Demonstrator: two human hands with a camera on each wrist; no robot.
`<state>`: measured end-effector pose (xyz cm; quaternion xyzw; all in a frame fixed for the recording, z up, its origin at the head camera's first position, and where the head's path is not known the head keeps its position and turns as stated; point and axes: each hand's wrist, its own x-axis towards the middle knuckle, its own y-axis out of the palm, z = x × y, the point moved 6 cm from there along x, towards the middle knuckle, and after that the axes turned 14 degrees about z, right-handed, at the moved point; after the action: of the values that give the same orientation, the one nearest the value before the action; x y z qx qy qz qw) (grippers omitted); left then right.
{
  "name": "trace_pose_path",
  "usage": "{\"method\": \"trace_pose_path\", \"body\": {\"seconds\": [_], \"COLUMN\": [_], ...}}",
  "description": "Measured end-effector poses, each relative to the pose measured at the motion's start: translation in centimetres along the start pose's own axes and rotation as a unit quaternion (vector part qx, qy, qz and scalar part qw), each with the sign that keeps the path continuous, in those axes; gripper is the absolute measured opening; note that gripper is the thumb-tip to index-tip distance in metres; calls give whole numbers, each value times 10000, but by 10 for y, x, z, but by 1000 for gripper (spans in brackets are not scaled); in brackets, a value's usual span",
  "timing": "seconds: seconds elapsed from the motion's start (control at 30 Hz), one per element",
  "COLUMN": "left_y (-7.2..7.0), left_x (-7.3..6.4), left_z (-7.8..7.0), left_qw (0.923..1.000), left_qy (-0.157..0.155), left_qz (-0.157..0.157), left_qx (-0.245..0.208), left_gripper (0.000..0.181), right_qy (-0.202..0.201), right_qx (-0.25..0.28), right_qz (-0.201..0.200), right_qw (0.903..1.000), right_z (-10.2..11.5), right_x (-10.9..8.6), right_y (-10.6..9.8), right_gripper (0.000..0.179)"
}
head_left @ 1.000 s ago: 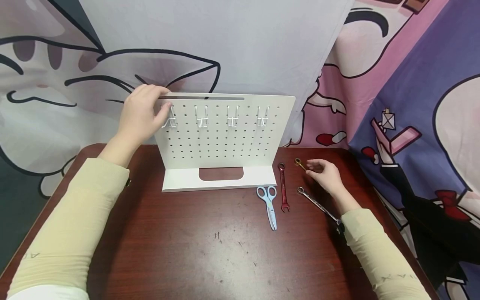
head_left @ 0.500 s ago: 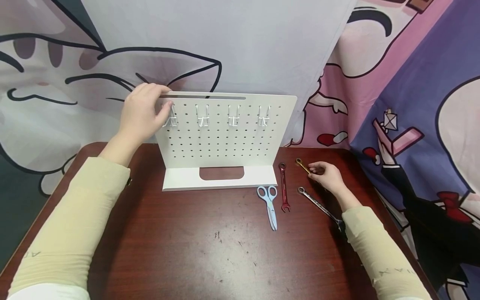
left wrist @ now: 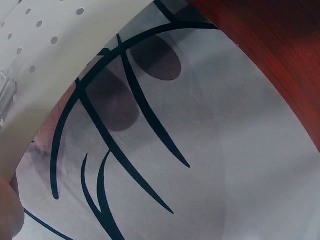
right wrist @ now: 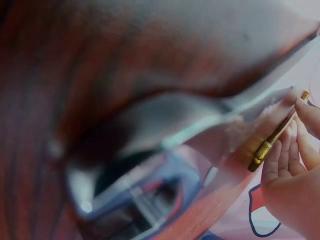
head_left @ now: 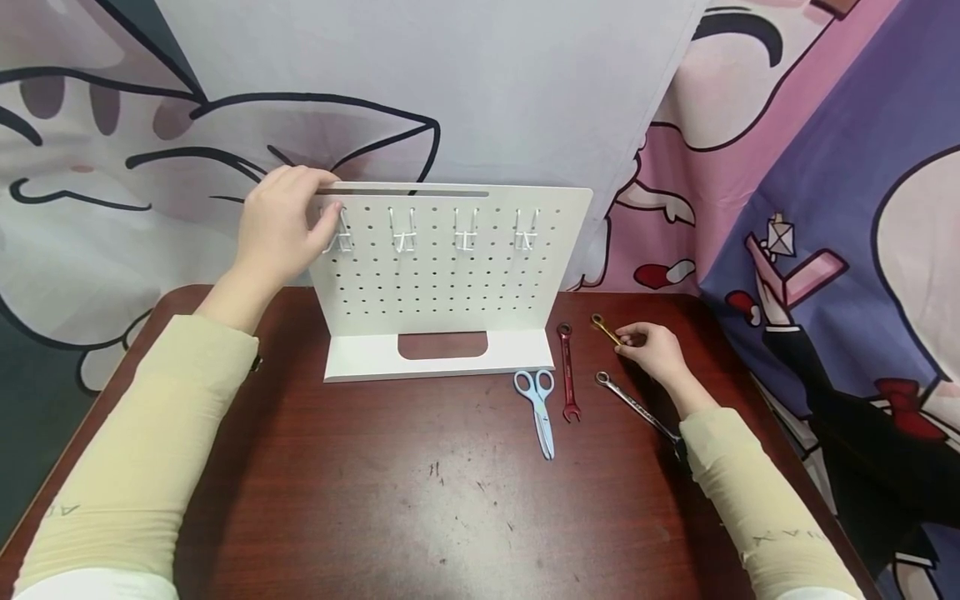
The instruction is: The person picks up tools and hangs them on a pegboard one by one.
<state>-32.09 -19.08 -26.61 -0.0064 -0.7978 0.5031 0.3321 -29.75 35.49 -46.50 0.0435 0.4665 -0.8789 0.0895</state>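
My left hand (head_left: pixel 281 217) grips the upper left corner of a white pegboard stand (head_left: pixel 442 283), thumb in front and fingers over the top edge. In the left wrist view, only a fingertip (left wrist: pixel 9 212) shows beside the board. At the right of the table, my right hand (head_left: pixel 654 354) pinches a small gold wrench (head_left: pixel 606 330) between thumb and fingers. The right wrist view shows this gold wrench (right wrist: pixel 267 145) slanting across the fingers. Below that hand lies a silver wrench (head_left: pixel 637 411), its lower end close to the right sleeve.
A red wrench (head_left: pixel 567 375) and light blue scissors (head_left: pixel 538 412) lie right of and before the stand on the brown table (head_left: pixel 390 483). Several white hooks (head_left: pixel 465 237) line the board's upper part. Patterned cloth (head_left: pixel 525 100) hangs behind the table and along its right.
My right hand has shifted slightly to the right along the gold wrench, so more of its shaft shows. The left hand keeps its grip on the pegboard's corner.
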Motion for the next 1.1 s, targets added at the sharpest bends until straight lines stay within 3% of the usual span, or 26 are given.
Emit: {"method": "trace_pose_path", "body": {"seconds": [1.1], "left_y": [-2], "left_x": [0], "left_z": [-1], "left_qw": [9998], "left_qy": [-75], "left_qz": [37], "left_qx": [162], "left_gripper": [28], "right_qy": [410], "right_qx": [-86], "right_qz": [63], "right_qw": [9991], "right_z": [2], "right_x": [-4], "right_y": [-1], "right_gripper": [17]}}
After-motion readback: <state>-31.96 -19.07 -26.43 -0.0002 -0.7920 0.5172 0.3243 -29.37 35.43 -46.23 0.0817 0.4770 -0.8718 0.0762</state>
